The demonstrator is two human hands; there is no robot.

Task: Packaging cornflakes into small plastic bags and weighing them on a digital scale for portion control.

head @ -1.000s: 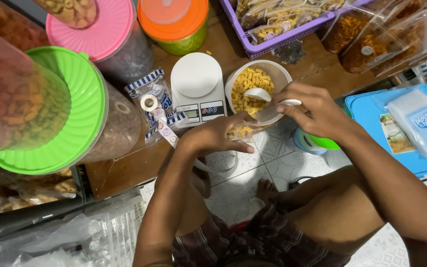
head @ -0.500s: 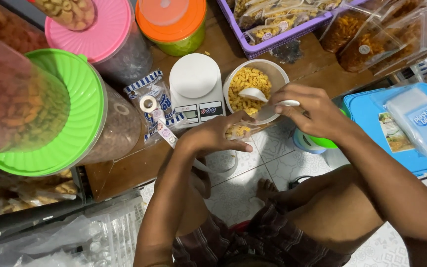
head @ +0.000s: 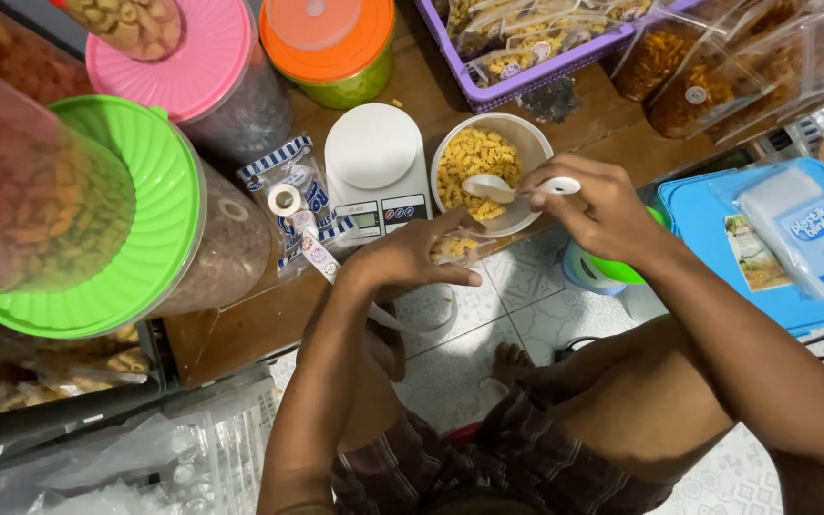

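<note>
Nearby, the kitchen scale [head: 375,172] crowds the snack bowl [head: 491,172]; right hand [head: 603,210] grips a white spoon [head: 517,187], left hand [head: 412,259] pinches a small clear bag [head: 457,248].

Bright even light, soft shadows, blurred near edges.

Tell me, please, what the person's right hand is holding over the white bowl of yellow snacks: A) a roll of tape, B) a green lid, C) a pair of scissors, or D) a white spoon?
D: the right hand grips a white spoon whose scoop sits over the yellow snacks in the white bowl, while the left hand holds a small clear bag beside it.
</note>
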